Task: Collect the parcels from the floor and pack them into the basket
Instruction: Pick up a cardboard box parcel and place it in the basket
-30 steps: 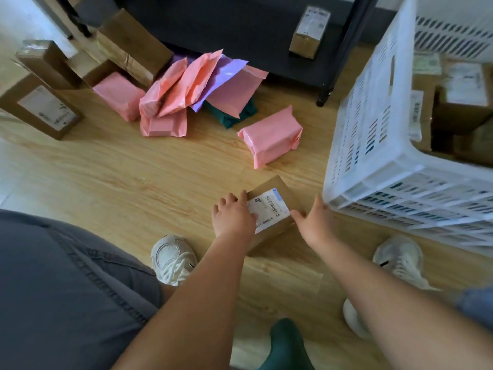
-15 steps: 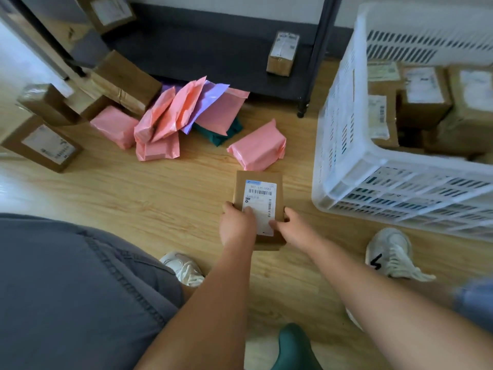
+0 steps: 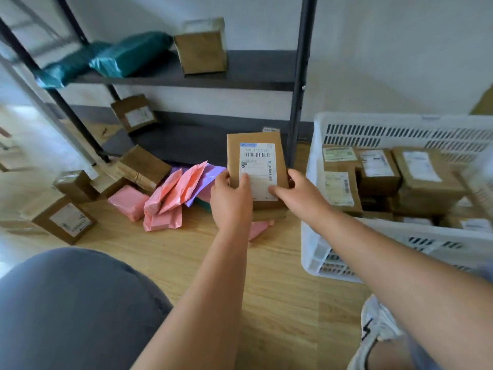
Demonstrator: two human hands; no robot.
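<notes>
Basket [image 3: 312, 236]: part full of boxes, just right of the parcel.
Parcel [image 3: 257, 166]: held above the floor; probably light, stiff cardboard, best gripped by its side edges.
Left hand [image 3: 230, 201]: thumb on label, fingers round the left edge.
Right hand [image 3: 300, 194]: pinches the right edge.

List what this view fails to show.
Head view:
- Held box: label print too small and blurred to read; thumbs of left hand and right hand cover its lower part.
- Pink parcel on the floor: mostly hidden behind box and left hand.
- Basket: right end blurred, cut by frame edge; bottom hidden under boxes.
- Green bags on shelf: blurred, count unclear.
</notes>
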